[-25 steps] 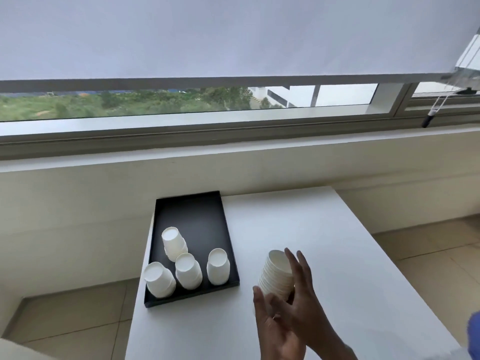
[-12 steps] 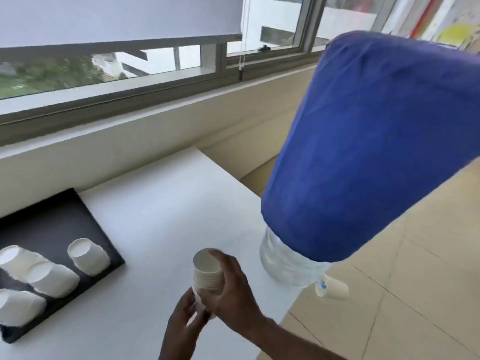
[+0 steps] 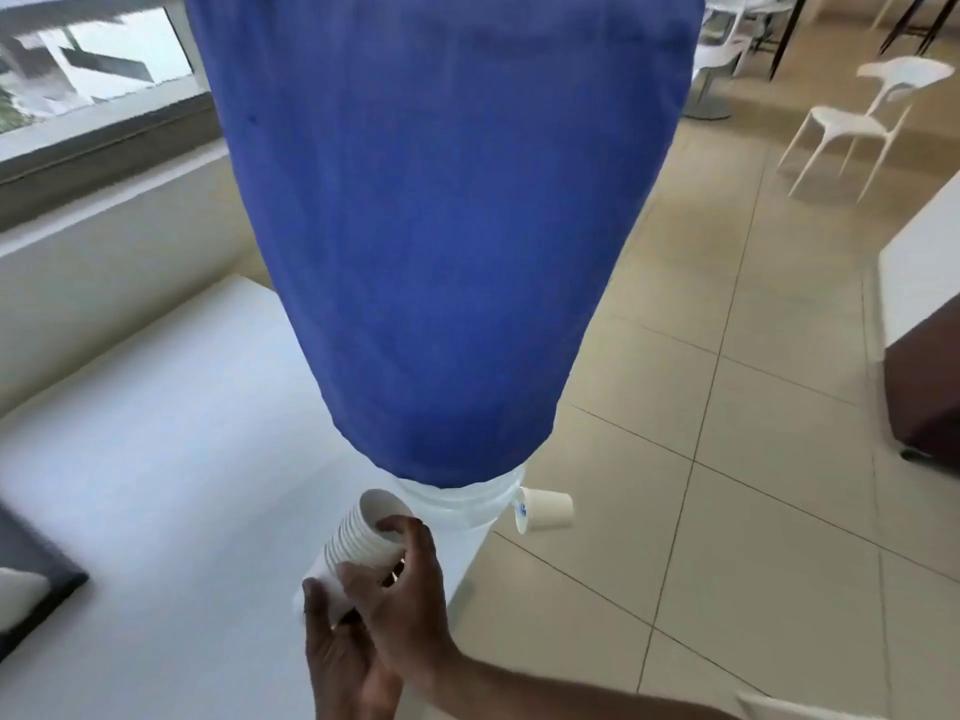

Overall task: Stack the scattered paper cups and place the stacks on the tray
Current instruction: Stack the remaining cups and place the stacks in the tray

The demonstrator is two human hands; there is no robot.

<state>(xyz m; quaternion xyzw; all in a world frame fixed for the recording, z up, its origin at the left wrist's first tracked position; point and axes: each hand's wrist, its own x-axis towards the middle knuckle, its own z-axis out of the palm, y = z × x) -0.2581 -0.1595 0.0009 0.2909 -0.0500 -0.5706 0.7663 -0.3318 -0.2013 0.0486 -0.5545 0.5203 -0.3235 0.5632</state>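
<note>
A stack of white paper cups (image 3: 358, 537) tilts to the upper right above the white table (image 3: 171, 459), mouth up. My right hand (image 3: 405, 595) wraps the stack's side, thumb on the rim. My left hand (image 3: 337, 652) cups its base from below. A single white paper cup (image 3: 545, 509) lies on its side over the spout of the water container, right of the stack. Only a corner of the black tray (image 3: 36, 579) shows at the left edge, with part of a white cup (image 3: 13, 595) on it.
A large water container under a blue cloth cover (image 3: 441, 226) stands at the table's right edge, just behind the stack. Beige tiled floor (image 3: 727, 459) lies to the right, with white chairs (image 3: 862, 122) far back. A window sill runs along the upper left.
My view has swung right: the tray with its cups slid almost out at the left, and the blue-covered container now fills the centre. Both hands still hold the stack.
</note>
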